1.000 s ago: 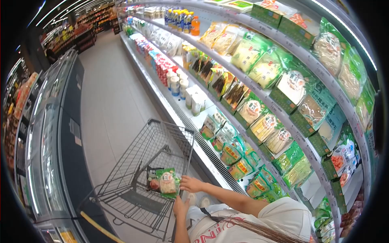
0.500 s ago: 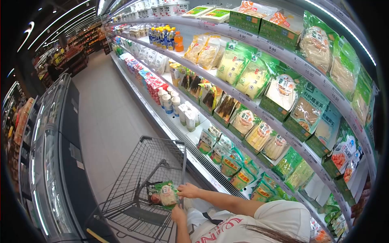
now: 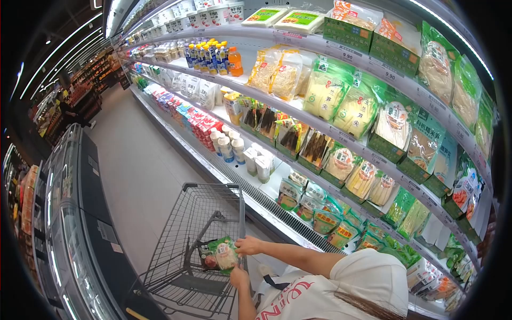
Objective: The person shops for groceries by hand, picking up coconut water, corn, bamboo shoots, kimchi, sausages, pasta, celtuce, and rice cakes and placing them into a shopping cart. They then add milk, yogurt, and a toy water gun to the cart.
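A green-edged packet with pale contents [image 3: 223,254] is between my two hands, over the shopping cart. My right hand [image 3: 248,246] is closed at its upper right edge. Closed at the lower edge is my left hand [image 3: 239,277]. A dark packet with a reddish picture [image 3: 207,257] shows just left of the green one and is partly covered by it. The grey wire shopping cart [image 3: 172,224] stands around and beyond the packets, its right side close by my right hand.
A refrigerated shelf unit [image 3: 298,112] runs along the right, stocked with bagged foods, bottles [image 3: 208,55] and tubs. Low display cases [image 3: 80,213] line the left. Between them a grey floor aisle [image 3: 125,154] leads away. A person in dark clothes [image 3: 68,112] is far down it.
The view has swung a little, so the shelves sit further right and the far aisle shifts left. Both hands keep the packet over the cart, almost unmoved relative to it.
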Demonstrator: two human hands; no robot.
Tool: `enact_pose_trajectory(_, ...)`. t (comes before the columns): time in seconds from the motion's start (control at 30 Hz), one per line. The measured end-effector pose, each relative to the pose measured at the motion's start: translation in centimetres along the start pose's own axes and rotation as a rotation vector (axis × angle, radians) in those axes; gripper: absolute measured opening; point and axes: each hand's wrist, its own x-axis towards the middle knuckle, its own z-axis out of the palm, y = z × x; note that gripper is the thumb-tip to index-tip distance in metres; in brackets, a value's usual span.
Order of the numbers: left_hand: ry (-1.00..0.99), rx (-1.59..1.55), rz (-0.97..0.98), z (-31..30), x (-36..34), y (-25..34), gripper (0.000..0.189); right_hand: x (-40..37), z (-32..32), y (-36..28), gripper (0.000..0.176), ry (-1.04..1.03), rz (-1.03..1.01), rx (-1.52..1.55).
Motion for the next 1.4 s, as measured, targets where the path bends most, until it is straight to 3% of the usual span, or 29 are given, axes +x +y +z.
enact_pose_trajectory(0.37,0.095,0.008,0.129,-4.9,10.9,-1.2,0.024,11.0,-1.2,4.5,0.035,-0.015,0.060,0.001)
enact_pose_trajectory(0.57,0.080,0.033,0.155,-7.0,17.1,-1.5,0.024,16.6,-2.6,7.6,0.035,0.040,0.050,0.160)
enact_pose_trajectory(0.8,0.043,0.007,0.143,-10.0,23.3,-0.5,0.033,22.8,-3.6,11.6,0.028,-0.067,0.063,0.241)
enact_pose_trajectory(0.9,-0.018,0.009,0.143,-11.3,25.7,0.0,0.040,24.7,-3.5,13.6,0.021,-0.074,0.051,0.288)
enact_pose_trajectory(1.0,-0.217,0.010,0.187,-11.8,29.8,-1.2,0.045,26.4,-3.5,15.5,0.025,-0.024,-0.072,0.228)
enact_pose_trajectory(1.1,-0.594,0.492,-0.046,-19.6,33.2,6.7,0.050,26.2,-11.0,15.1,0.026,-0.301,0.225,0.163)
enact_pose_trajectory(1.17,-0.340,0.362,0.238,-22.5,37.0,11.4,0.053,25.2,-17.4,16.3,0.027,-0.108,0.515,0.198)
enact_pose_trajectory(1.23,0.140,-0.091,0.666,-27.9,36.5,21.2,0.038,20.7,-30.1,16.5,0.032,0.358,0.545,0.047)
enact_pose_trajectory(1.3,0.101,-0.541,0.933,-34.6,34.0,32.9,0.032,15.5,-43.4,14.9,0.033,0.981,0.545,-0.157)
enact_pose_trajectory(1.4,0.207,-0.767,1.366,-41.4,30.8,47.2,0.034,10.1,-55.6,13.9,0.036,1.548,0.817,-0.746)
